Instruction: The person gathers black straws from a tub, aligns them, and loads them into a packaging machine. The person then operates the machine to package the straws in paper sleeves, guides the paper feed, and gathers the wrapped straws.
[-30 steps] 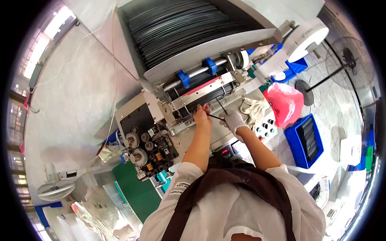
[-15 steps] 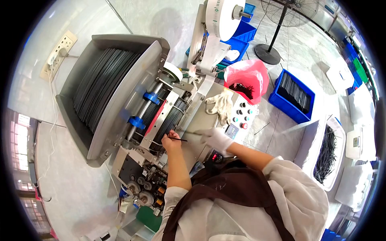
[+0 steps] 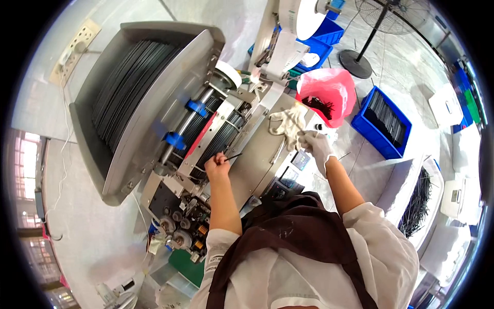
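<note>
My bare left hand point(image 3: 217, 166) is closed in a pinch on a thin black stick point(image 3: 233, 157), at the near end of the machine's feed track point(image 3: 222, 139), where similar black sticks lie in a row. My right hand point(image 3: 316, 146), in a white glove, is over the control panel point(image 3: 315, 123) with its fingers curled. A thin stick-like line, faint and blurred, runs up and left from its fingertips, across an off-white work glove point(image 3: 288, 124) lying on the machine top. A pink bag point(image 3: 337, 87) with dark sticks inside stands just beyond.
A grey hopper point(image 3: 170, 92) full of black strips stands at the left. A paper roll point(image 3: 309, 20) is mounted at the back. To the right are a blue crate point(image 3: 383, 149) of black strips and a white bin point(image 3: 437, 206) of loose ones. A fan point(image 3: 355, 64) stands behind.
My right hand has moved right and away from me, from beside my left hand to over the control panel near the pink bag. My left hand still pinches the stick. The view has shifted slightly.
</note>
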`<state>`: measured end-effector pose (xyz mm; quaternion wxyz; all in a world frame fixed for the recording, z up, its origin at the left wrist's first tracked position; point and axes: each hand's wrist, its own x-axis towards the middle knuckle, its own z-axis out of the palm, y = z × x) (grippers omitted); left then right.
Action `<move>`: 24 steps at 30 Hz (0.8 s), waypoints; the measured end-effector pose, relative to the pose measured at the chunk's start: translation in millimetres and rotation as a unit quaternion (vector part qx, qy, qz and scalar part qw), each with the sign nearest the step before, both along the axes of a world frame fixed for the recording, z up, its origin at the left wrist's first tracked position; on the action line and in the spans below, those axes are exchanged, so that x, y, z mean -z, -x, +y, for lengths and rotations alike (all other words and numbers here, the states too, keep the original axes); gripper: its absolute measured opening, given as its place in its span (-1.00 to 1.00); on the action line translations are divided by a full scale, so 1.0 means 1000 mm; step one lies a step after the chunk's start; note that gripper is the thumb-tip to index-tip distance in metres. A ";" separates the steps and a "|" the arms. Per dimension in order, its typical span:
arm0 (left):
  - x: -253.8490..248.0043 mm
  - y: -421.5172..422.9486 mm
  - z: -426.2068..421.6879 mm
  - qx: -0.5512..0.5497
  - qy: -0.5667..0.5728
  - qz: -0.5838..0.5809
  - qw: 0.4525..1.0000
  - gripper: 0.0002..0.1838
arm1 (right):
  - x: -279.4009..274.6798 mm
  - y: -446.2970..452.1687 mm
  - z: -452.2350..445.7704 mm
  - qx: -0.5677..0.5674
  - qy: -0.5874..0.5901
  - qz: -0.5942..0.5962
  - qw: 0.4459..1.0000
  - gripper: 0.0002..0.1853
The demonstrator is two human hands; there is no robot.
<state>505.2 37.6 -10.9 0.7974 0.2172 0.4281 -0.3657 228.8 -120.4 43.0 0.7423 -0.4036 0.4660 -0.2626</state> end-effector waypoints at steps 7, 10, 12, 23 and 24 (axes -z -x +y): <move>-0.010 -0.002 0.004 0.057 0.003 -0.010 0.998 -0.55 | 0.014 -0.027 -0.072 0.152 0.436 0.370 0.806 -0.73; -0.004 -0.001 0.004 0.063 -0.004 -0.014 0.998 -0.54 | -0.009 -0.078 -0.002 -0.174 0.453 0.321 0.813 -0.75; 0.006 -0.001 0.004 0.026 0.000 0.010 1.000 -0.52 | 0.032 -0.118 0.039 -0.338 0.565 0.256 0.708 -0.73; 0.011 0.042 0.010 0.197 -0.083 -0.174 0.961 -0.70 | 0.015 -0.098 0.059 -0.517 0.319 0.218 0.764 -0.75; 0.011 0.053 0.010 0.207 -0.040 -0.177 0.961 -0.73 | 0.017 -0.082 0.055 -0.503 0.309 0.198 0.782 -0.79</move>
